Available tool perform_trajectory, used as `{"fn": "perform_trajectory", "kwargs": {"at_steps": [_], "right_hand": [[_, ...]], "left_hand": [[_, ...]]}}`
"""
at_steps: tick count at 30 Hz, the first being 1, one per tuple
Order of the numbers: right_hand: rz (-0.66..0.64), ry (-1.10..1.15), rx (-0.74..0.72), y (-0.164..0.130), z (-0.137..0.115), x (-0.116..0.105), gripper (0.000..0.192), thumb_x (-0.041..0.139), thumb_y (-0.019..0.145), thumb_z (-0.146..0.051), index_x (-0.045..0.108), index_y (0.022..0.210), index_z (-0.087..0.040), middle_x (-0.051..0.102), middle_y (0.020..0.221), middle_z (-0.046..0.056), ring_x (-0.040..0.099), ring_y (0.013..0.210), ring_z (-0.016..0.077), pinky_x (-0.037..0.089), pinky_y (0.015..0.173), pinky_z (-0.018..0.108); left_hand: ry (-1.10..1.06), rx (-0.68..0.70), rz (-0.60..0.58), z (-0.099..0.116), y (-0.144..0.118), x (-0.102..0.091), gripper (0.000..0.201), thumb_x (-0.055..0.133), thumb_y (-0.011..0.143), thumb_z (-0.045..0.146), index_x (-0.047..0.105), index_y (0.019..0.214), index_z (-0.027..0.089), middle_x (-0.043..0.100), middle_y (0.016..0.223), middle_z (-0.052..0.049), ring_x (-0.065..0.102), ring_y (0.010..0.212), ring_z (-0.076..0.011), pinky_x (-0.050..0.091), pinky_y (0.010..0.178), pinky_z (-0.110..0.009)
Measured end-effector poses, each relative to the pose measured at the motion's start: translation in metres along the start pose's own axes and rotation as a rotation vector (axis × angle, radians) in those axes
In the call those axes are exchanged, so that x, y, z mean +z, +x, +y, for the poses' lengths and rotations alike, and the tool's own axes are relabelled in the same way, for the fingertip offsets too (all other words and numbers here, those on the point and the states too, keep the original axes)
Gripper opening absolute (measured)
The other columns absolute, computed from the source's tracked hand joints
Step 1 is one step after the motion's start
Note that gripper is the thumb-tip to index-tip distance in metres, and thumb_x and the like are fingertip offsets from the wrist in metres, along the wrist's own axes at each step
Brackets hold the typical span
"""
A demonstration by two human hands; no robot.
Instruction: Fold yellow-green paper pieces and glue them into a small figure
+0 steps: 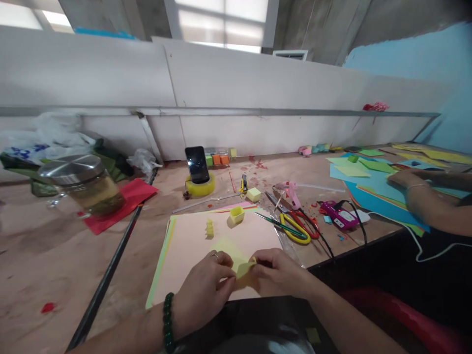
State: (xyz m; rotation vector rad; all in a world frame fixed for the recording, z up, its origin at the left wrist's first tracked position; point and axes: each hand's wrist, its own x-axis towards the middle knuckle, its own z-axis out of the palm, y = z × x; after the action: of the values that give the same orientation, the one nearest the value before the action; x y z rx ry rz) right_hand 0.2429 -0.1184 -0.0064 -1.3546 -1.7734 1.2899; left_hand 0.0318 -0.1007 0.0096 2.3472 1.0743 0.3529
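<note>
Two hands, left hand (204,287) and right hand (282,273), pinch one yellow paper piece (241,265) at lower centre, fingers closed on it. Two scissors (295,227) lie right of centre on the counter (55,255); one glass jar (86,184) stands left.

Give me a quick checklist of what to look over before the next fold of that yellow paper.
1. Both hands on the paper: left hand and right hand pinch the yellow paper between them. Ok.
2. Flat surface below: stack of paper sheets lies under the hands. Ok.
3. Small folded yellow pieces sit apart from the hands. Ok.
4. Scissors lie closed beside the stack, off the hands. Ok.
5. Crease alignment: hidden by fingers. Cannot tell.
6. The other person's hand rests on the blue sheets, well apart. Ok.
</note>
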Motion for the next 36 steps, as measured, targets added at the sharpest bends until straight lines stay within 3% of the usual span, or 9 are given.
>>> {"fn": "perform_trajectory", "kwargs": {"at_steps": [7,11,14,18,25,28,32,36], "right_hand": [[0.070,-0.214,0.076,0.017,-0.001,-0.001,0.023,0.063,0.078,-0.027,0.054,0.061,-0.015,0.044,0.056,-0.006,0.037,0.057,0.0087,0.025,0.049,0.020],[0.105,-0.421,0.133,0.021,-0.011,0.000,0.018,0.069,0.075,-0.026,0.061,0.063,-0.016,0.051,0.057,-0.005,0.041,0.057,0.0092,0.024,0.050,0.021],[0.062,-0.536,0.146,0.022,-0.020,0.001,0.014,0.071,0.074,-0.025,0.065,0.065,-0.018,0.056,0.059,-0.004,0.045,0.056,0.0097,0.024,0.052,0.022],[0.027,-0.546,0.137,0.025,-0.026,-0.003,0.015,0.073,0.074,-0.029,0.066,0.065,-0.018,0.055,0.058,-0.004,0.044,0.055,0.0094,0.025,0.052,0.021],[0.017,-0.474,0.112,0.035,-0.027,-0.008,0.014,0.074,0.073,-0.028,0.067,0.067,-0.017,0.057,0.066,-0.003,0.046,0.059,0.0094,0.027,0.053,0.020],[0.016,-0.489,0.113,0.038,-0.027,-0.008,0.013,0.075,0.072,-0.028,0.068,0.067,-0.017,0.060,0.067,-0.002,0.048,0.060,0.0102,0.029,0.054,0.021],[0.028,-0.501,0.126,0.039,-0.027,-0.006,0.012,0.074,0.073,-0.029,0.070,0.069,-0.018,0.062,0.068,-0.001,0.051,0.061,0.0109,0.030,0.055,0.021],[0.081,-0.509,0.150,0.038,-0.026,-0.002,0.013,0.074,0.074,-0.031,0.070,0.071,-0.019,0.065,0.070,0.000,0.053,0.061,0.0113,0.031,0.055,0.021]], "left_hand": [[-0.008,0.095,-0.029,-0.001,-0.009,-0.006,0.026,0.044,0.081,0.006,0.066,0.074,0.020,0.066,0.097,-0.007,0.059,0.092,-0.0197,0.049,0.080,-0.030],[0.043,0.062,-0.032,-0.009,-0.012,-0.015,0.024,0.038,0.081,0.007,0.059,0.078,0.020,0.065,0.090,-0.006,0.061,0.083,-0.0192,0.050,0.073,-0.030],[0.070,0.056,0.011,-0.017,-0.012,-0.018,0.025,0.038,0.084,0.011,0.057,0.097,0.019,0.065,0.090,-0.006,0.061,0.078,-0.0194,0.050,0.069,-0.030],[0.145,0.213,-0.027,-0.024,-0.009,-0.016,0.033,0.037,0.090,0.014,0.056,0.116,0.023,0.064,0.097,-0.007,0.062,0.083,-0.0199,0.049,0.071,-0.029],[0.216,0.274,-0.068,-0.026,-0.007,-0.012,0.028,0.036,0.092,0.012,0.061,0.099,0.022,0.059,0.088,-0.005,0.058,0.074,-0.0172,0.046,0.064,-0.026],[0.252,0.275,-0.074,-0.028,-0.007,-0.011,0.027,0.038,0.089,0.009,0.061,0.089,0.021,0.060,0.093,-0.006,0.058,0.079,-0.0184,0.048,0.067,-0.027],[0.274,0.357,-0.040,-0.031,-0.008,-0.011,0.028,0.039,0.088,0.008,0.061,0.097,0.022,0.064,0.110,-0.008,0.058,0.084,-0.0205,0.051,0.068,-0.030],[0.281,0.424,-0.016,-0.032,-0.007,-0.009,0.027,0.038,0.091,0.010,0.061,0.101,0.021,0.068,0.105,-0.008,0.058,0.082,-0.0208,0.053,0.068,-0.031]]}}
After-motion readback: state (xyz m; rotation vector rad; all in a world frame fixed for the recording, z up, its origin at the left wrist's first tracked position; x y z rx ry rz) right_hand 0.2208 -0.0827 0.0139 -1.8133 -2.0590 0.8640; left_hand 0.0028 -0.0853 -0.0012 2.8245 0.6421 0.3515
